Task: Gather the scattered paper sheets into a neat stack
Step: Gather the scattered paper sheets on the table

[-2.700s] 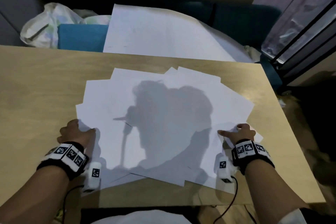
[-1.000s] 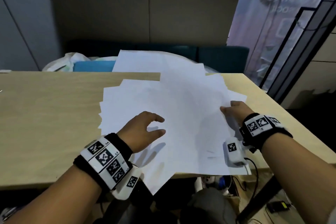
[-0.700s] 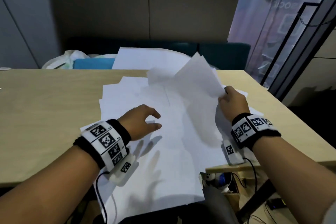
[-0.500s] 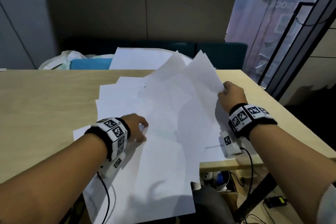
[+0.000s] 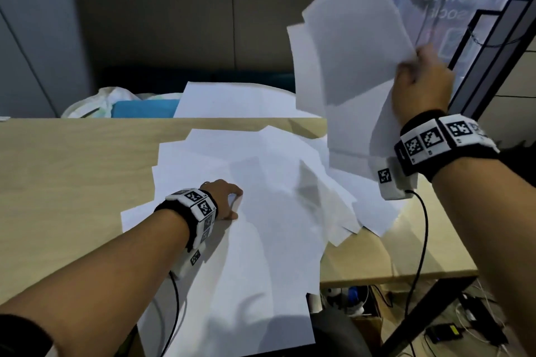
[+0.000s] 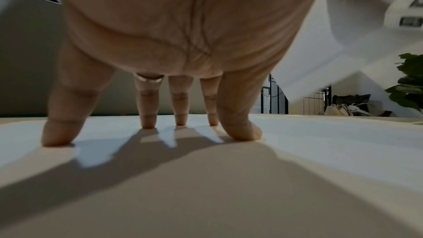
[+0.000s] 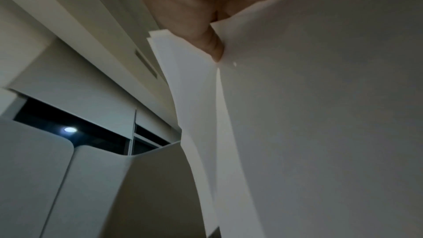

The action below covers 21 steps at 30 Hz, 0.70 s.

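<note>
the right hand (image 5: 422, 87) is raised high at the right, fingers and thumb clamped on a fanned bunch of white paper sheets (image 5: 348, 46). the held sheets stand nearly upright, long edges running up and down, top corners splayed up and to the left, lower edges hanging just above the table (image 5: 58, 168). in the right wrist view the thumb (image 7: 206, 30) pinches their overlapping edges (image 7: 320, 115).

the left hand (image 5: 224, 197) rests on the loose sheets (image 5: 261, 240) spread over the light wooden table, fingers straight and spread, all five fingertips (image 6: 57, 137) pressing down on the paper (image 6: 320, 142). these sheets lie flat, overlapping at mixed angles; the nearest ones hang over the table's near edge.

behind the table a larger white sheet (image 5: 232, 101) leans, beside a plastic bag (image 5: 95, 101). on the glass panel (image 5: 452, 0) at the upper right, mirrored lettering is only partly legible.
</note>
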Motion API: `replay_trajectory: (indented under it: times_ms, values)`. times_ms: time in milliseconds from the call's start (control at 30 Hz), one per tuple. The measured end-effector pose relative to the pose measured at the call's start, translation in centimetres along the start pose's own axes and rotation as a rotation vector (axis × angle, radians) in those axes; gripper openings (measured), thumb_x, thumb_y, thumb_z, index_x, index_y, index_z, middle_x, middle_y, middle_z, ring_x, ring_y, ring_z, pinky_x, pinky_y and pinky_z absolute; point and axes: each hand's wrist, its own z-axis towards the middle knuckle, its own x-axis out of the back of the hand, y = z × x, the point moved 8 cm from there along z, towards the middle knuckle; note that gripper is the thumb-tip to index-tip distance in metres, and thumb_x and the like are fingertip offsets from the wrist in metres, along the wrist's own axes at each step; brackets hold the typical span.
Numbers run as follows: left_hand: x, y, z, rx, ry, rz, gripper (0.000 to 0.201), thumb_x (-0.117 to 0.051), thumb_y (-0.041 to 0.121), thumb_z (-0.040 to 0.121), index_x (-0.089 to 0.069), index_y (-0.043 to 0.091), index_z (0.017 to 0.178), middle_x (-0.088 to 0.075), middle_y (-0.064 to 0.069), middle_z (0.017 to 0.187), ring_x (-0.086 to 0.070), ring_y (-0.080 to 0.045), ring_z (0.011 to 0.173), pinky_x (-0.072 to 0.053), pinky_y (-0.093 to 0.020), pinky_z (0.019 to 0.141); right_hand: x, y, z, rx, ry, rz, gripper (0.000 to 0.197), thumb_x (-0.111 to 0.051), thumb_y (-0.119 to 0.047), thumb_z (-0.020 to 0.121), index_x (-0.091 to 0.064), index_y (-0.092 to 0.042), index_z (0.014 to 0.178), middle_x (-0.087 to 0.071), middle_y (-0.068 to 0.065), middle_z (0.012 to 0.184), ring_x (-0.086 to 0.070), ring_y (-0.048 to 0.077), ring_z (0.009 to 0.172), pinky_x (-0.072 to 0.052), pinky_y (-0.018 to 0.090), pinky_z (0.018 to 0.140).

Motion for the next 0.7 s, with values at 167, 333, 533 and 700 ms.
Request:
replay_trajectory:
  times_ms: [167,333,533,700]
  values:
    - [0.7,0.2,0.5,-0.004,0.013,-0.030,0.051,-0.060,0.029,0.092,-0.048,0.014,0.139,-0.048,-0.009,0.144,-0.049,-0.029,0.128,-0.042,-0.040,0.105,1.9,-2.7,1.5,-0.014,0.102,0.311,0.027,-0.046,-0.009,0.089,-0.058,0.000,0.111,-0.064,0.013,0.108,-0.058,0.018,0.099,-0.034,0.002,0.068]
    - [3.2,-3.8,-0.6,0.053,0.322,-0.836,0.041,-0.038,0.033,0.102,-0.054,0.012,0.133,-0.050,-0.009,0.144,-0.046,-0.025,0.132,-0.032,-0.027,0.108,-3.0,-2.0,-2.2,-0.225,-0.116,0.682,0.022,-0.054,-0.001,0.084,-0.063,0.005,0.104,-0.069,0.016,0.097,-0.063,0.010,0.080,-0.046,0.009,0.065]
    - [6.2,-8.3,-4.8,0.014,0.363,-1.688,0.088,-0.040,0.084,0.065,-0.055,0.018,0.121,-0.070,0.000,0.111,-0.068,-0.022,0.104,-0.054,-0.046,0.085,-9.1,-0.4,-10.1,-0.481,-0.378,0.867,0.018,-0.049,0.006,0.092,-0.058,-0.001,0.106,-0.064,0.003,0.084,-0.065,0.002,0.059,-0.051,0.014,0.056]
    - [6.9,-10.2,-6.6,0.137,0.628,-1.713,0.040,-0.064,0.034,0.090,-0.057,0.000,0.110,-0.062,-0.006,0.103,-0.064,-0.012,0.058,-0.054,-0.021,0.050,-13.3,-1.1,-14.7,-0.558,-0.627,0.866,0.015,-0.054,-0.004,0.093,-0.064,-0.011,0.102,-0.070,0.008,0.093,-0.066,0.025,0.079,-0.053,0.033,0.071]
